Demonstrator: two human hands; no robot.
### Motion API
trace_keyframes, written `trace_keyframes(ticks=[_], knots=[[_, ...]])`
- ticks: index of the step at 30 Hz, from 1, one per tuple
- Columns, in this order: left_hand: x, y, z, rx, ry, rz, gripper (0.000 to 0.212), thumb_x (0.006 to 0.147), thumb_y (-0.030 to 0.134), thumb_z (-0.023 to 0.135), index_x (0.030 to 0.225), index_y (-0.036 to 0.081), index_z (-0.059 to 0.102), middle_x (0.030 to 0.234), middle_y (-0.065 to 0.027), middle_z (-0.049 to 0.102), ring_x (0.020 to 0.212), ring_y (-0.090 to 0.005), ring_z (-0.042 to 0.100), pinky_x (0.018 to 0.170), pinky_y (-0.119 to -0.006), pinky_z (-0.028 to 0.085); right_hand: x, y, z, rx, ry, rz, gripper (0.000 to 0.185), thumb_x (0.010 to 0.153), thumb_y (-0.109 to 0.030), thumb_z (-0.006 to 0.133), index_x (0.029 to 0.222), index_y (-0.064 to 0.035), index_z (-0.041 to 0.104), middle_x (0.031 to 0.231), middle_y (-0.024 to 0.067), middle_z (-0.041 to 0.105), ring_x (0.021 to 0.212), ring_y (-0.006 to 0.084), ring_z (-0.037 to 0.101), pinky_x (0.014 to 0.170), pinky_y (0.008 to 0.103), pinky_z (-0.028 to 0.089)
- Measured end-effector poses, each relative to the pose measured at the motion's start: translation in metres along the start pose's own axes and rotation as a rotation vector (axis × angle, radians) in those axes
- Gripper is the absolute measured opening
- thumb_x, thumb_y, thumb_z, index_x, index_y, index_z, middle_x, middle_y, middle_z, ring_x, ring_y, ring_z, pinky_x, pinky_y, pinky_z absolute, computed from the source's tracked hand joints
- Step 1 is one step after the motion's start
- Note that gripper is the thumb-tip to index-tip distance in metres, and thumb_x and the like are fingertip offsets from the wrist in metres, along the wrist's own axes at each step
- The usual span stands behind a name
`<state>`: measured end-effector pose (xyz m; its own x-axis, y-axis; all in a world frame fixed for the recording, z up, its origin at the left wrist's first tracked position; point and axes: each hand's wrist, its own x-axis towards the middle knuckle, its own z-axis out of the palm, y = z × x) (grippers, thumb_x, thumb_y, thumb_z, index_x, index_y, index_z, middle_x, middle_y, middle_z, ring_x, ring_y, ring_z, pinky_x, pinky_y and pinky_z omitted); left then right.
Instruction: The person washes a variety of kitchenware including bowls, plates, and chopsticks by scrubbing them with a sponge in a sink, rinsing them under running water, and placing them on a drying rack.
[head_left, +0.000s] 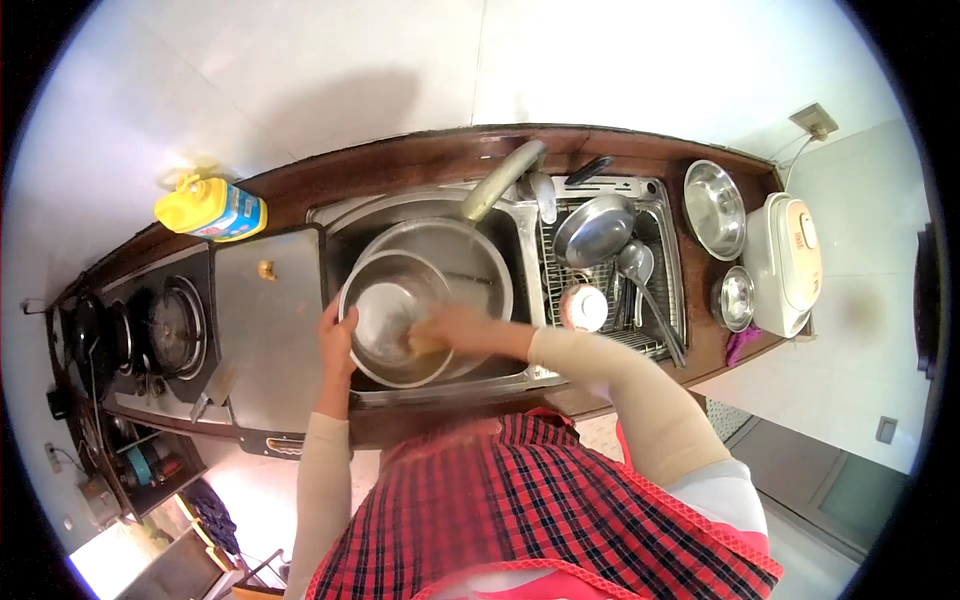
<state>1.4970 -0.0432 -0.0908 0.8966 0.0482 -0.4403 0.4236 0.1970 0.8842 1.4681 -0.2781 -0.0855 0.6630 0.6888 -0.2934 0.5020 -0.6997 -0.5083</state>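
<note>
My left hand (338, 337) grips the left rim of a stainless steel bowl (390, 285), thumb over the edge. The bowl tilts over a larger metal basin (487, 262) that sits in the left sink bowl (337, 229). Inside the smaller bowl is my right hand (461, 330), blurred by motion. Its fingers press a yellowish pad (426, 339) against the bowl's inner wall; the blur hides what kind of pad it is. Above the basin reaches the faucet spout (502, 180).
To the right, a wire dish rack (551, 270) holds a metal pan (596, 231), a ladle (637, 262) and an upturned bowl (585, 307). Beyond are metal bowls (715, 210) and a rice cooker (787, 262). Leftward lie a cutting board (270, 322), a yellow bottle (210, 210) and a gas stove (176, 326).
</note>
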Motion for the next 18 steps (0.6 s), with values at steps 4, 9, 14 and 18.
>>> trace_keyframes(ticks=[4,9,14,18], knots=[[0.019,0.024,0.014,0.297,-0.212,-0.137,0.062,0.061,-0.016,0.039,0.118,0.001,0.055,0.101,-0.0076,0.061,0.086,-0.0174,0.059,0.073,-0.028,0.047,0.029,0.045,-0.04,-0.479,0.393,-0.478,0.034,0.077,-0.025,0.052,0.111,-0.0267,0.058,0.102,0.0034,0.049,0.1,0.0223,0.047,0.078,0.0344,0.039],[0.042,0.046,0.035,0.396,-0.291,-0.096,0.065,0.057,-0.016,0.04,0.119,0.0,0.054,0.103,-0.0077,0.06,0.089,-0.0198,0.058,0.075,-0.031,0.048,0.064,0.041,-0.049,-0.683,0.612,-0.514,0.037,0.076,-0.022,0.052,0.113,-0.0226,0.054,0.107,0.003,0.045,0.096,0.0209,0.047,0.078,0.0328,0.038],[0.028,0.027,0.052,0.152,-0.086,0.098,0.066,0.054,-0.016,0.039,0.116,-0.001,0.056,0.104,-0.01,0.06,0.086,-0.0203,0.06,0.072,-0.027,0.047,0.019,0.004,0.027,-0.049,0.335,0.51,0.05,0.077,-0.021,0.06,0.123,-0.0112,0.042,0.112,0.0111,0.045,0.097,0.0272,0.052,0.077,0.0388,0.044],[0.027,0.005,0.053,0.286,-0.108,0.103,0.062,0.059,-0.014,0.039,0.116,0.0,0.057,0.108,-0.0085,0.06,0.092,-0.0157,0.057,0.08,-0.023,0.043,0.023,-0.033,0.076,0.618,0.551,0.494,0.056,0.076,-0.017,0.063,0.126,-0.0068,0.042,0.112,0.0167,0.047,0.097,0.0354,0.051,0.081,0.0444,0.043]])
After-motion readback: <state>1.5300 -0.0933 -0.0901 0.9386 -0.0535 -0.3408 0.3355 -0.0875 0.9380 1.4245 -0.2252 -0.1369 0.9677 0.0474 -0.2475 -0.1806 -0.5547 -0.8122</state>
